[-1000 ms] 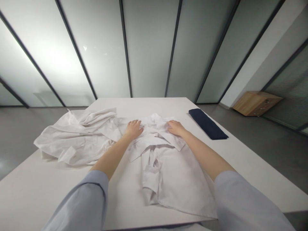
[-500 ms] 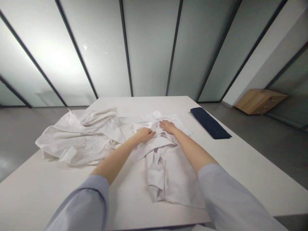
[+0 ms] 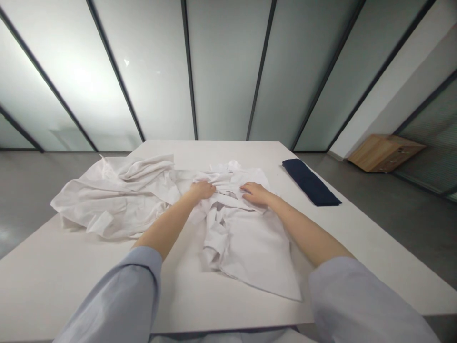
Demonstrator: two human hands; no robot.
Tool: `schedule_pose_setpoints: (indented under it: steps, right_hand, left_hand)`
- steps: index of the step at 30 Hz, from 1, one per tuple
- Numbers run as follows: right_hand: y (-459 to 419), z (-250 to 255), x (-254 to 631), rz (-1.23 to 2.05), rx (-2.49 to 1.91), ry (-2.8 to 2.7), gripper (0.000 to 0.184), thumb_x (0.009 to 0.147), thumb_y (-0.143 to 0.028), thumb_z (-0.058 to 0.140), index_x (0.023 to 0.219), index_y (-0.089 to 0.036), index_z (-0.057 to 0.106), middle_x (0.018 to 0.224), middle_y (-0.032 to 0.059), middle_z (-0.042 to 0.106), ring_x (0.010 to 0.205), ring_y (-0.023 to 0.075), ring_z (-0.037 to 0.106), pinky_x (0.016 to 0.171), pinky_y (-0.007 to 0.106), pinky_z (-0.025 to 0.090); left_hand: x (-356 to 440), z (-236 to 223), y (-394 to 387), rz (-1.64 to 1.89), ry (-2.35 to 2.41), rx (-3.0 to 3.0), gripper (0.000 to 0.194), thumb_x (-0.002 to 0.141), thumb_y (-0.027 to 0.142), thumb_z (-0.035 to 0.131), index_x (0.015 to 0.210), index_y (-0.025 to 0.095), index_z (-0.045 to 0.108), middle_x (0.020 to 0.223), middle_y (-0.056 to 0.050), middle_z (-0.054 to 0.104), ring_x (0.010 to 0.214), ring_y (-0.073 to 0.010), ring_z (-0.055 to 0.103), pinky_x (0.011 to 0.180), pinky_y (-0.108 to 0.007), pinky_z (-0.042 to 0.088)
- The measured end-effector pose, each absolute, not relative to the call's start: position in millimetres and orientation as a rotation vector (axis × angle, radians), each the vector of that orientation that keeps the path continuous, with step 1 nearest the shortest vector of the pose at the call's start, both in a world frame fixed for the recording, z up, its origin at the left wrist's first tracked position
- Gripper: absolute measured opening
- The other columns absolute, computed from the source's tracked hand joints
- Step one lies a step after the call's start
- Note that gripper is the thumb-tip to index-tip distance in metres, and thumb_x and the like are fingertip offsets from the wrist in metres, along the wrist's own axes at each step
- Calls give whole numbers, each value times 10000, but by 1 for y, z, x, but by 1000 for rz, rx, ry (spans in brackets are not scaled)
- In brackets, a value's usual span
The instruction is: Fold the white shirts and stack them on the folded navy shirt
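Observation:
A crumpled white shirt (image 3: 255, 252) lies on the white table in front of me, its lower part spread flat towards me and its upper part bunched in folds. My left hand (image 3: 203, 189) is closed on the bunched cloth at the shirt's upper left, with its fingertips partly hidden. On the upper right of the same shirt rests my right hand (image 3: 257, 194), palm down, its fingers slightly bent and apart. A gap shows between the two hands, with creased cloth running across it.
Left of the shirt lies a loose heap of white cloth (image 3: 117, 200). A folded dark navy cloth (image 3: 310, 182) is near the right edge of the table (image 3: 360, 257). Beyond the table stand frosted glass panels (image 3: 228, 71) and, at right, a wooden cabinet (image 3: 385, 151).
My hands have moved apart, the left one to the left and the right one slightly right. The shirt's lower part has shifted left and away from the table's near edge.

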State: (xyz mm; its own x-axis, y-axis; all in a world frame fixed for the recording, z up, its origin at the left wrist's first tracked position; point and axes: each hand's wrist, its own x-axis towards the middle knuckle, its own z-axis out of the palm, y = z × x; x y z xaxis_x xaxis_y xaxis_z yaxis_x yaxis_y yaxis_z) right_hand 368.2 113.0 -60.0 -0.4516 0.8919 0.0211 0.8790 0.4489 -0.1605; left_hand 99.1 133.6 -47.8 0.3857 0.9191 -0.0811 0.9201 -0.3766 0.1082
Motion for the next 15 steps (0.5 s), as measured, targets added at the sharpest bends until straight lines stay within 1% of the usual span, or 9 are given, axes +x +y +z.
schedule_pose_setpoints:
  steps: [2, 4, 5, 7, 9, 11, 13, 15]
  right_hand:
    - [106, -64, 372, 196, -1584, -2612, 519, 885, -392, 520, 1348, -156, 538, 1413, 135, 497, 1274, 258, 479, 1064, 363, 347]
    - [102, -71, 375, 194, -1603, -2611, 582, 904, -464, 492, 1390, -146, 488, 1464, 146, 433, 1337, 255, 409, 1097, 378, 308]
    - [101, -74, 376, 179, -1616, -2601, 606, 907, -490, 484, 1406, -147, 468, 1483, 149, 405, 1361, 256, 376, 1109, 392, 289]
    - [101, -83, 378, 130, -1627, -2572, 601, 921, -505, 462, 1416, -163, 456, 1498, 143, 381, 1383, 257, 342, 1119, 424, 266]
    - [103, -90, 379, 91, -1598, -2535, 533, 950, -463, 422, 1394, -174, 486, 1479, 130, 417, 1370, 245, 364, 1116, 423, 272]
    - [107, -94, 380, 82, -1541, -2496, 459, 970, -399, 390, 1336, -173, 551, 1424, 118, 491, 1329, 225, 425, 1102, 378, 300]
    - [113, -96, 384, 88, -1489, -2447, 416, 971, -359, 385, 1258, -166, 616, 1358, 116, 557, 1269, 214, 490, 1071, 328, 337]
    - [119, -94, 388, 83, -1486, -2388, 376, 958, -345, 410, 1144, -161, 679, 1280, 122, 611, 1190, 216, 546, 1012, 297, 383]
  left_hand:
    - [94, -48, 137, -63, 1708, 2481, 394, 951, 364, 332, 1148, 257, 656, 1254, -122, 628, 1191, -299, 553, 1002, -559, 370]
    - [89, -49, 138, -43, 1749, 2457, 425, 971, 392, 278, 1208, 275, 611, 1328, -101, 585, 1246, -285, 509, 1041, -604, 295]
    - [86, -50, 138, -5, 1776, 2437, 446, 977, 415, 254, 1217, 270, 600, 1350, -97, 570, 1264, -276, 493, 1057, -605, 266]
    - [82, -54, 137, 95, 1865, 2373, 488, 981, 450, 228, 1189, 230, 611, 1334, -111, 581, 1262, -262, 498, 1081, -563, 251]
    - [77, -60, 136, 244, 1974, 2297, 514, 980, 451, 224, 1132, 183, 636, 1248, -131, 637, 1212, -248, 544, 1093, -496, 263]
    - [74, -67, 134, 395, 2039, 2249, 509, 974, 441, 246, 1105, 153, 644, 1145, -135, 686, 1152, -237, 588, 1103, -451, 260]
    - [72, -72, 133, 504, 2034, 2229, 487, 946, 466, 320, 1110, 138, 640, 1079, -129, 709, 1103, -240, 615, 1116, -438, 244]
    - [70, -75, 133, 585, 1976, 2246, 475, 909, 493, 399, 1105, 137, 644, 1075, -124, 709, 1081, -248, 623, 1120, -435, 243]
